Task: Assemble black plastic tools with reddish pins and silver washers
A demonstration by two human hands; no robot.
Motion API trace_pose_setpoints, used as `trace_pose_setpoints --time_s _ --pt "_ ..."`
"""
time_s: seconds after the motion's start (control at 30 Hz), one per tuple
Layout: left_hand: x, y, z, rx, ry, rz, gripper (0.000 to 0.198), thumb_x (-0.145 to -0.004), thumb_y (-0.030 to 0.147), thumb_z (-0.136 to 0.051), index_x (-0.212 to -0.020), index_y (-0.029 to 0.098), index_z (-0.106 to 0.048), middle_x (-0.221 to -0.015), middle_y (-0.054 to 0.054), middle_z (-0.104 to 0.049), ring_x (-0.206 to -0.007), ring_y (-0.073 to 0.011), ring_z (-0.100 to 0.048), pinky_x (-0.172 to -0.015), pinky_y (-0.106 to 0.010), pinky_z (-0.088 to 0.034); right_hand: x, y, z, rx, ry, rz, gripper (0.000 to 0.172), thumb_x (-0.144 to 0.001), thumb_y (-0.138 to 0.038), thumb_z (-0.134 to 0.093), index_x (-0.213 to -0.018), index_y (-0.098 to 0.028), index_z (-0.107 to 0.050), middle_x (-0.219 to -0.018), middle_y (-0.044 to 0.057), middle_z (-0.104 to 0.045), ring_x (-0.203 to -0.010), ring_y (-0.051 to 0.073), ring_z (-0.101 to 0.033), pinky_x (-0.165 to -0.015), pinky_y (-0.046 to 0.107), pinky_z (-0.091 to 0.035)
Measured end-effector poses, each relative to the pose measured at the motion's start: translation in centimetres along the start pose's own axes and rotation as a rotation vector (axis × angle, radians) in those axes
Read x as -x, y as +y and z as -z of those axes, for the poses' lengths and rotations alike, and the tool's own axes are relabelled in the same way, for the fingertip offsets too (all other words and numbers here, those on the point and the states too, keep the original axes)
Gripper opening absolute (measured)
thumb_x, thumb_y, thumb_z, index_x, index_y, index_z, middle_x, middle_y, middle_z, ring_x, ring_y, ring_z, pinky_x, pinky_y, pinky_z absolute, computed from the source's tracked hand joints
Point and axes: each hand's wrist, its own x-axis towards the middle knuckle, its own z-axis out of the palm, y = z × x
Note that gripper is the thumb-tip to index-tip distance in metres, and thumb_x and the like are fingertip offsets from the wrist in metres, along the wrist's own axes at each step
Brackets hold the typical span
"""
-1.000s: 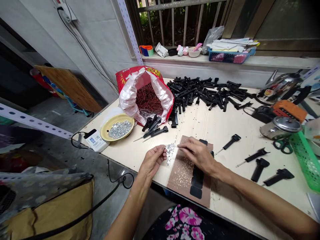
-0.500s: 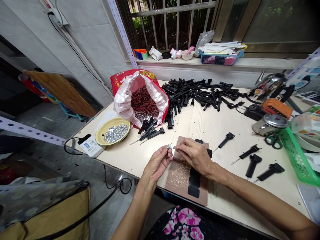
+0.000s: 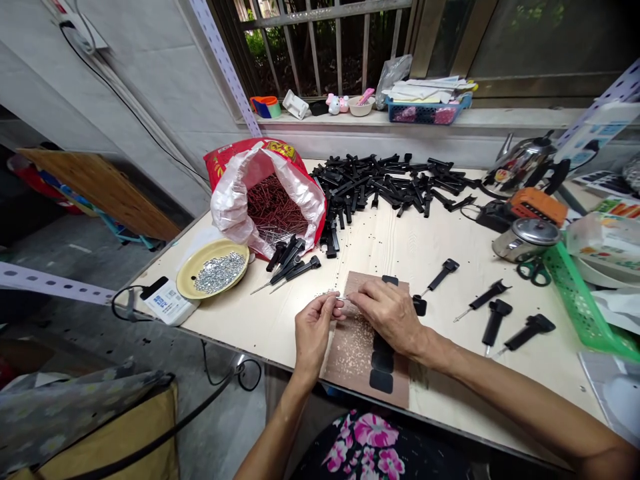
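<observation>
Left hand (image 3: 313, 333): thumb and forefinger pinched together on one end of a thin silver piece (image 3: 341, 298), other fingers curled in. Right hand (image 3: 393, 313): thumb and index closed at the piece's other end; exact grip too small to tell. Piece sits between the two sets of fingertips, near the left edge of a brown board (image 3: 340, 380), far half. Loose silver bits (image 3: 325, 292) on the table (image 3: 410, 243) just past the left fingertips. Board carries pale crumbs and a row of black rounded pads (image 3: 383, 381), partly under the right hand. Right of the board: four black handles with metal shafts (image 3: 481, 301), lying apart or nearly touching. Left: yellow dish (image 3: 183, 287) of silver bits, white device (image 3: 170, 303) beside it. Behind: open red-and-white bag (image 3: 230, 203) of reddish-brown rods (image 3: 275, 207), more shafted handles at its mouth, big pile of black parts (image 3: 370, 183) to its right. Far right: scissors (image 3: 534, 273), lidded metal cup (image 3: 527, 241), green basket (image 3: 575, 313), kettle (image 3: 517, 167).
</observation>
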Motion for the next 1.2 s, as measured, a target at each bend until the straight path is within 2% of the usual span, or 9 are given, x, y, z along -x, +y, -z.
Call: trace_pose_setpoints --time_s 0.2,0.43,0.7,0.87,1.03,1.2 --pt "-0.7 -0.3 0.0 -0.064 -0.023 0.0 0.029 -0.075 0.039 -0.066 -0.087 0.013 -0.068 -0.071 -0.002 -0.065 -0.06 -0.0113 -0.058 -0.059 -0.024 -0.051 0.8 -0.1 -0.8 0.026 -0.03 -0.069 0.018 -0.094 -0.017 -0.043 -0.094 -0.018 -0.061 -0.081 0.004 -0.059 -0.068 0.015 -0.05 -0.061 0.028 -0.032" --pt "-1.0 -0.9 -0.2 0.118 -0.068 0.077 0.028 -0.072 0.035 -0.07 -0.087 0.012 -0.068 -0.073 -0.003 -0.066 -0.061 -0.0103 -0.057 -0.06 -0.023 -0.051 1.3 -0.5 -1.1 0.145 -0.036 -0.025 0.017 -0.093 -0.016 -0.044 -0.092 -0.02 -0.06 -0.079 0.004 -0.059 -0.074 0.018 -0.049 -0.06 0.031 -0.032" --pt "-1.1 -1.0 -0.2 0.08 -0.086 0.107 0.031 -0.068 0.038 -0.072 -0.083 0.011 -0.069 -0.07 -0.003 -0.066 -0.056 -0.01 -0.056 -0.057 -0.024 -0.051 1.5 -0.2 -1.6 0.065 -0.023 -0.05 0.019 -0.093 -0.017 -0.042 -0.085 -0.019 -0.059 -0.078 0.005 -0.059 -0.073 0.017 -0.051 -0.061 0.03 -0.035" --pt "-1.3 -0.9 -0.2 0.034 -0.113 0.108 0.029 -0.068 0.037 -0.073 -0.081 0.011 -0.069 -0.068 -0.003 -0.067 -0.053 -0.0096 -0.057 -0.053 -0.022 -0.05 1.3 0.2 -1.1 -0.143 -0.117 -0.148 0.02 -0.094 -0.021 -0.041 -0.085 -0.016 -0.058 -0.078 0.005 -0.057 -0.072 0.015 -0.053 -0.061 0.026 -0.038" --pt "-1.4 -0.9 0.0 -0.004 -0.164 0.138 0.029 -0.068 0.037 -0.072 -0.079 0.011 -0.068 -0.066 -0.003 -0.067 -0.051 -0.0101 -0.058 -0.051 -0.022 -0.05 1.4 0.8 -0.8 -0.207 -0.136 -0.128 0.024 -0.095 -0.021 -0.039 -0.083 -0.015 -0.06 -0.08 0.006 -0.054 -0.067 0.014 -0.049 -0.058 0.025 -0.037" --pt "-1.5 -1.1 0.0 -0.034 -0.21 0.13 0.029 -0.069 0.039 -0.071 -0.08 0.012 -0.069 -0.065 -0.002 -0.066 -0.05 -0.0105 -0.058 -0.051 -0.023 -0.051 1.3 1.3 -0.5 -0.656 -0.244 -0.331 0.034 -0.096 -0.028 -0.037 -0.07 -0.015 -0.056 -0.062 -0.001 -0.051 -0.055 0.01 -0.046 -0.049 0.021 -0.034"
